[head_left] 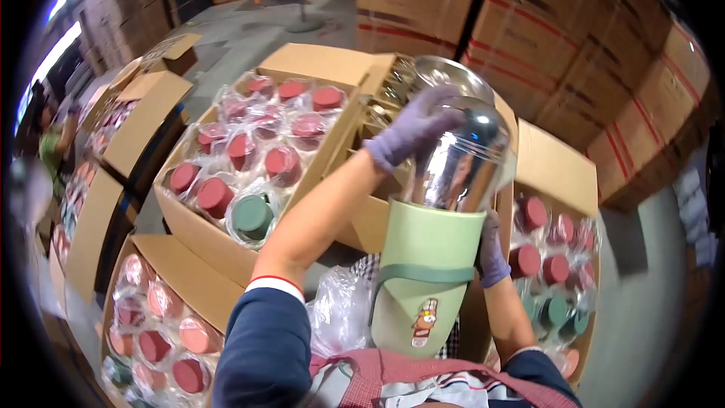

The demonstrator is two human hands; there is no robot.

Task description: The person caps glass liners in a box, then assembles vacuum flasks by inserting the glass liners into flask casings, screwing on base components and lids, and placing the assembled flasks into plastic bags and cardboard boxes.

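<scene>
My left hand [411, 127], in a purple glove, grips the upper left side of a shiny steel liner [462, 166] with a rounded end facing up. The liner's lower part sits inside a light green cup [423, 238], which has a darker green band and a small cartoon bear sticker. My right hand [494, 251], also gloved, holds the cup's right side, its fingers mostly hidden behind it. The cup stands tilted close to my body. Just beyond the liner, a second steel piece [451, 75] rests at an open divided carton [366, 143].
Open cartons of plastic-wrapped cups with red and green tops stand at left [177, 211], lower left [181, 257] and right [560, 159]. Crumpled clear plastic [336, 310] lies by my lap. Stacked boxes [544, 38] line the back. Another person [53, 140] is at far left.
</scene>
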